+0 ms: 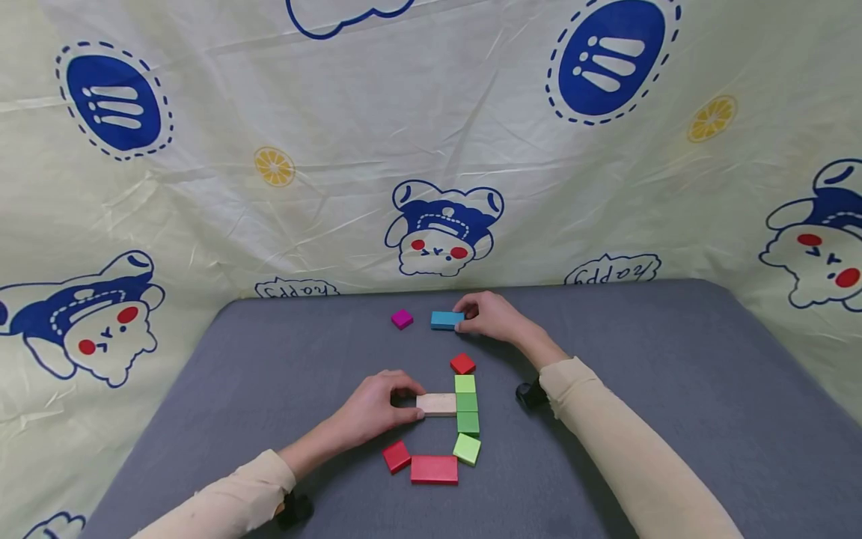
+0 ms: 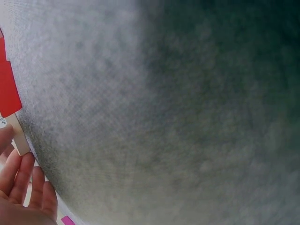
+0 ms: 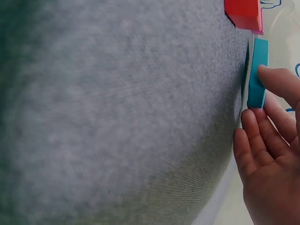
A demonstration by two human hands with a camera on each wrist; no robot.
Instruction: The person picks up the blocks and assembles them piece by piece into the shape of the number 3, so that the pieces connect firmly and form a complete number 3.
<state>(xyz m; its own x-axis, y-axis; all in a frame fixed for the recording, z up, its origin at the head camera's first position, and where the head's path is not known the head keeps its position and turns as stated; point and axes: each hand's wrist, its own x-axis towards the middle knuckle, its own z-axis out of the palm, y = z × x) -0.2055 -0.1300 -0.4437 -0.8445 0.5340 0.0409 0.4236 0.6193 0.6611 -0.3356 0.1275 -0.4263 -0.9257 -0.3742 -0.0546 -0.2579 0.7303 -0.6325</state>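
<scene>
My left hand (image 1: 372,404) pinches the left end of a pale wooden block (image 1: 438,405) between thumb and fingers. The block's right end meets a column of several green blocks (image 1: 468,413). Farther back, my right hand (image 1: 494,317) grips the right end of a blue rectangular block (image 1: 443,320); in the right wrist view the thumb presses on the blue block (image 3: 257,84). A small red block (image 1: 462,364) sits turned at the column's top. At its bottom is a tilted light green block (image 1: 468,449), beside a red rectangular block (image 1: 434,470).
A magenta block (image 1: 402,319) lies left of the blue one at the back. Another small red block (image 1: 396,457) is tilted at the front left, near my left wrist. Behind the grey table (image 1: 303,337) hangs a printed cream curtain (image 1: 337,209).
</scene>
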